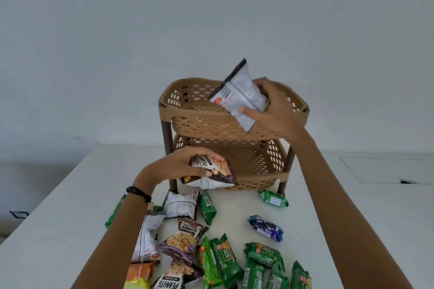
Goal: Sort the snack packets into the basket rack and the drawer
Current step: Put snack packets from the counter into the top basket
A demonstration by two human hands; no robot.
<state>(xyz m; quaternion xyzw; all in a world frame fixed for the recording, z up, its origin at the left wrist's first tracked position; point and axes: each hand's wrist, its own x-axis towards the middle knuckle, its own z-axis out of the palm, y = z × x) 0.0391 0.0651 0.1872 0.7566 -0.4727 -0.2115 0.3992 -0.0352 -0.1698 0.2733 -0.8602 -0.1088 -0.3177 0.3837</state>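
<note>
Right hand [274, 108], fingers closed round a silver packet [242, 96], is hovering over the basket rack [187, 115] top tier at frame centre. Left hand [178, 166] is gripping a peanut packet [211, 171] beside the lower tier. Best lowering flat before releasing; loose packets are lying at bottom centre.
</note>
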